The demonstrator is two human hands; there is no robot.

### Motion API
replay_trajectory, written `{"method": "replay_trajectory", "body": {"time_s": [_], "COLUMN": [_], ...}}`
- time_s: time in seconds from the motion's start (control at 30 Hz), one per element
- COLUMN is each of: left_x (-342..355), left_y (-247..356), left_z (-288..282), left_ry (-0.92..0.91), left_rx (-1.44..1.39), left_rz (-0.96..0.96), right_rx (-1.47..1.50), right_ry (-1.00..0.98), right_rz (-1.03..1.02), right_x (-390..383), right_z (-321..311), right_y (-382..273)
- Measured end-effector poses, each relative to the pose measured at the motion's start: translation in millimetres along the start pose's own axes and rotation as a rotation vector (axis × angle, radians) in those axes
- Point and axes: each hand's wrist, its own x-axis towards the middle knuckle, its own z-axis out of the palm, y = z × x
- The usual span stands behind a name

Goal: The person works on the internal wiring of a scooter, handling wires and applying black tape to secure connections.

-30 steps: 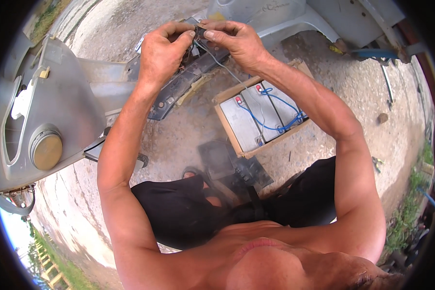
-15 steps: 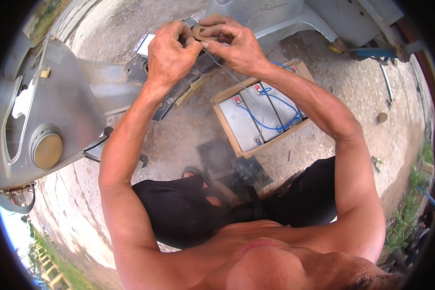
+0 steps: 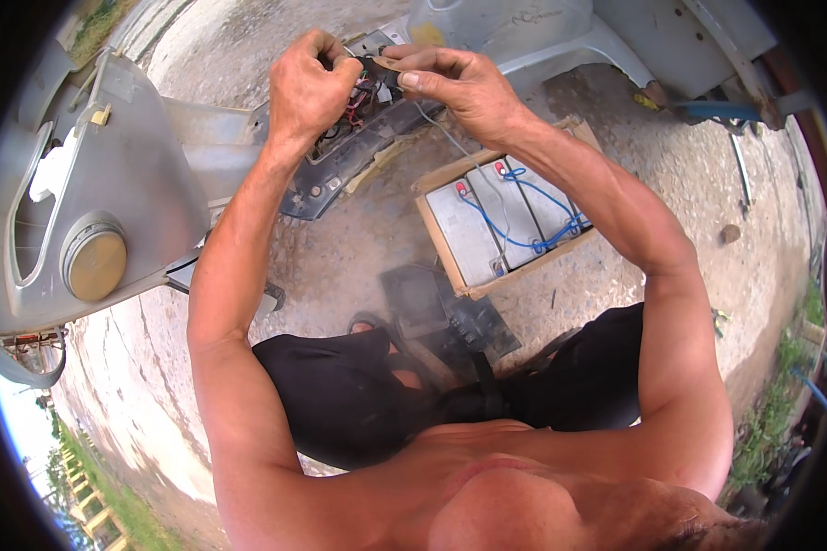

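At the top centre my right hand [image 3: 464, 87] is closed on a roll of tape [image 3: 388, 63], whose tan core shows nearly edge-on between thumb and fingers. Just left of it, my left hand [image 3: 312, 87] has thumb and forefinger pinched together. What the left hand pinches is too small to make out. Dark material spans the gap between the two hands. Below the fingers, a bundle of thin coloured wires [image 3: 358, 106] lies in an open dark plastic housing [image 3: 312, 188]. A grey cable [image 3: 450, 142] runs from near my right hand toward the batteries.
A cardboard box [image 3: 446, 266] holds several grey batteries [image 3: 478, 234] joined by blue wires [image 3: 501, 225]. Grey body panels stand at left [image 3: 138, 165] and top right [image 3: 551, 28]. A dark plastic piece [image 3: 423, 298] lies by my feet. Pliers [image 3: 719, 321] and a stone [image 3: 730, 233] lie at right.
My hands have drawn slightly apart, the left one moving left. The tape roll has turned from showing its ring to nearly edge-on, and the wires below have come into sight.
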Motion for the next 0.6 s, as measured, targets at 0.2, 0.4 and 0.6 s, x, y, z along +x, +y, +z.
{"method": "replay_trajectory", "body": {"time_s": [0.2,0.4,0.6], "left_x": [4.9,-9.9,-8.7], "left_y": [-30.4,2.1,-5.9], "left_z": [-3.4,-0.8,-0.7], "left_ry": [-0.203,-0.378,-0.268], "left_rx": [-0.572,-0.753,-0.827], "left_rz": [-0.357,-0.483,-0.416], "right_rx": [0.197,0.038,-0.062], "right_ry": [0.23,0.331,0.206], "right_rz": [0.206,0.134,-0.021], "right_x": [8.5,11.5,12.2], "right_z": [5.2,11.8,20.1], "right_y": [0.0,-0.1,9.6]}}
